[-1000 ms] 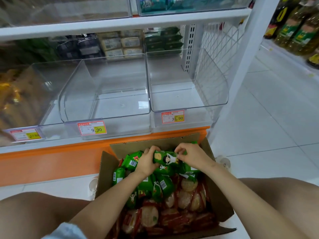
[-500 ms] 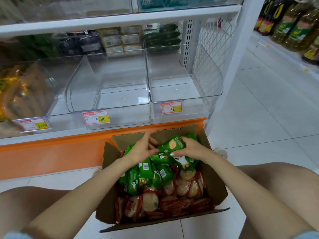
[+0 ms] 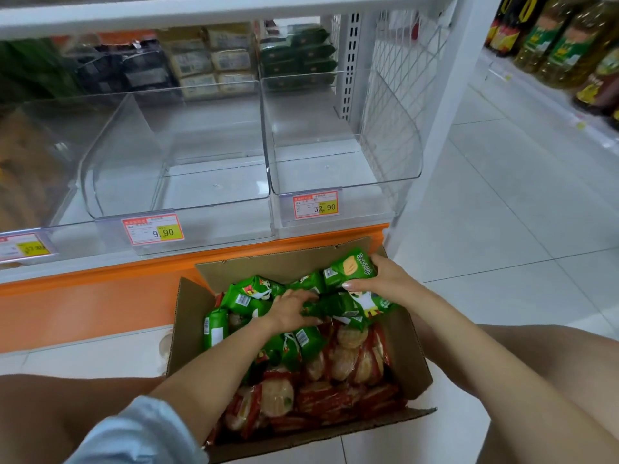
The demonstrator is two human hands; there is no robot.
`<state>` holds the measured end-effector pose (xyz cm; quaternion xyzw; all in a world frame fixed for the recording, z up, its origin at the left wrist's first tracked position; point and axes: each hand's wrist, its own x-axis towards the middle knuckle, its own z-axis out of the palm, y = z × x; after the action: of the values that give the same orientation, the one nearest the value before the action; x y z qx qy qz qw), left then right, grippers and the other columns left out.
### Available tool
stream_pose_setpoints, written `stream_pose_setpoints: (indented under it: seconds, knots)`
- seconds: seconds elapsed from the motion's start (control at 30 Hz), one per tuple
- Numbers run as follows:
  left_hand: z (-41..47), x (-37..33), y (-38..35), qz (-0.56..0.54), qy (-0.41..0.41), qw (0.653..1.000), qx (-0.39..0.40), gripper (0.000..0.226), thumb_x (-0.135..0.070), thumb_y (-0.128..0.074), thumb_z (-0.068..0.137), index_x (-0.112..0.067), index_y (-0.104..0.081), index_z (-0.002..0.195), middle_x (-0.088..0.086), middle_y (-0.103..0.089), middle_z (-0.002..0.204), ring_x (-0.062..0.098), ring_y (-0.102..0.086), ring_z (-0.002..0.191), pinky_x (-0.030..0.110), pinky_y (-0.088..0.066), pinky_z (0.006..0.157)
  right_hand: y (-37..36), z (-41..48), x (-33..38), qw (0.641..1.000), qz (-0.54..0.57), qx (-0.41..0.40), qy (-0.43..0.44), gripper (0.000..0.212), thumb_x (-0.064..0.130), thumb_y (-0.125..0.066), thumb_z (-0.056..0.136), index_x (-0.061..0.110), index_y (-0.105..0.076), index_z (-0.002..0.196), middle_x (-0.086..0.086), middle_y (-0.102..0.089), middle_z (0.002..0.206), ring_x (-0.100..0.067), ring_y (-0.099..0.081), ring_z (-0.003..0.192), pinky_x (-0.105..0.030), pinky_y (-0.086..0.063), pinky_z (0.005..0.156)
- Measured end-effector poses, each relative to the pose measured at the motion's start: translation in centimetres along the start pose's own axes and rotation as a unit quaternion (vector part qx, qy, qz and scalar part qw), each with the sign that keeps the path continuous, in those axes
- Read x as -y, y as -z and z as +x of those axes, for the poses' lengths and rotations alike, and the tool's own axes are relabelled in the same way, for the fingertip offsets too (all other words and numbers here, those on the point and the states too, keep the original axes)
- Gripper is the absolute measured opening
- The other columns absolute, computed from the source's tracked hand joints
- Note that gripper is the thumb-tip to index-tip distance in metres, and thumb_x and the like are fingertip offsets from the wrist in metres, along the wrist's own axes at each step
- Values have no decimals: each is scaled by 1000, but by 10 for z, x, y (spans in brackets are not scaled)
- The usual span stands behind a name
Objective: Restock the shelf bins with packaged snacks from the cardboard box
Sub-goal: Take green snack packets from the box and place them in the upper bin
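The cardboard box [image 3: 187,316] sits on the white floor [image 3: 502,229] in the lower middle of the frame, right in front of the orange bottom of the shelf [image 3: 100,296]. It is open and full. Green packs [image 3: 248,293] lie in the far half, and red packs [image 3: 335,393] lie in the near half.

The right hand [image 3: 385,279] is at the far right corner of the box. Its grip is closed around the top green pack [image 3: 350,267], with the thumb under it and the fingers behind it.

The left hand [image 3: 291,308] is in the middle of the box, down on the green pile. Its fingers and thumb curl around some green packs there.

Above the box are two clear bins. The middle bin [image 3: 217,226] has a tag that says 9.90 [image 3: 152,229]. The right bin [image 3: 395,152] has a tag that says 32.90 [image 3: 315,204]. Oil bottles [image 3: 552,38] stand at the upper right.
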<state>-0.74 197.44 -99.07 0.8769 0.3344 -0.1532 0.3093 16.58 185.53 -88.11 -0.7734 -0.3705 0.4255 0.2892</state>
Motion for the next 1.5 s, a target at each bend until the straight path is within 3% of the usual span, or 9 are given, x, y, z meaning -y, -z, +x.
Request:
stream_pose_setpoints:
  seconds: [0.2, 0.37, 0.57, 0.73, 0.87, 1.03, 1.17, 1.33, 1.5]
  knots:
    - [-5, 24, -7, -38, 34, 990, -128, 32, -40, -55, 90, -18, -61, 113, 4, -61, 111, 23, -53, 109, 31, -40, 90, -9, 3, 5, 1000, -5, 4, -1, 61, 35, -77, 75, 13, -50, 124, -2, -61, 114, -17, -57, 97, -24, -43, 77]
    - [3, 25, -13, 42, 131, 985, -108, 71, -54, -59, 82, -18, -34, 139, 10, -36, 135, 27, -31, 127, 35, -30, 106, -20, 1, 11, 999, -26, 26, 0, 65, 32, -77, 76, 13, -46, 130, 2, -57, 110, -14, -56, 98, -22, -42, 79]
    - [7, 17, -11, 30, 155, 987, -20, 97, -55, -74, 67, -16, -24, 141, 12, -27, 141, 32, -27, 135, 42, -23, 111, -20, 4, 15, 999, -25, 25, 2, 65, 36, -76, 76, 14, -45, 129, 0, -58, 117, -15, -55, 102, -24, -41, 82]
    - [-3, 9, -20, -134, 80, 986, -50, 72, -23, -79, 73, -11, -35, 129, 9, -25, 129, 28, -42, 122, 34, -39, 104, -23, 6, 16, 1000, -5, 31, 4, 61, 37, -72, 80, 13, -45, 129, 2, -57, 114, -14, -54, 100, -23, -39, 79]
    - [-15, -1, -20, -253, 112, 956, -93, 75, -9, -79, 71, -14, -29, 128, 9, -25, 130, 27, -38, 123, 31, -39, 100, -25, 5, 21, 998, -6, 58, -8, 69, 31, -68, 85, 10, -32, 141, -2, -48, 133, -16, -48, 114, -22, -37, 89]
    - [-51, -14, 16, -394, 113, 910, -63, 79, -10, -80, 70, -12, -29, 131, 8, -56, 119, 19, -55, 106, 28, -48, 85, -28, -6, 31, 995, 18, 94, -29, 87, 24, -68, 86, 8, -12, 150, -7, -23, 155, -21, -27, 140, -29, -25, 110]
    - [-104, -33, 62, -410, 75, 906, -79, 72, -19, -78, 74, -13, -33, 130, 0, -60, 111, 11, -58, 96, 14, -46, 63, -28, -27, 52, 994, 61, 95, 4, 79, 24, -73, 82, 12, -27, 145, 2, -47, 135, -12, -46, 116, -24, -37, 97]
    - [-182, -55, 141, -378, -27, 912, -160, 45, -18, -74, 77, -23, -47, 113, -8, -67, 98, 0, -65, 83, 16, -52, 74, -9, -70, 104, 987, 98, 47, 121, 91, 43, -85, 60, 25, -39, 137, 7, -58, 124, -11, -55, 116, -34, -43, 102]
    - [-245, -84, 237, -311, -123, 894, -297, 39, -13, -77, 73, -27, -51, 98, -13, -69, 78, 3, -65, 74, 20, -52, 66, 32, -113, 204, 954, 97, -13, 285, 52, 13, -80, 70, 22, -51, 113, 2, -66, 95, -5, -66, 82, -21, -53, 70]
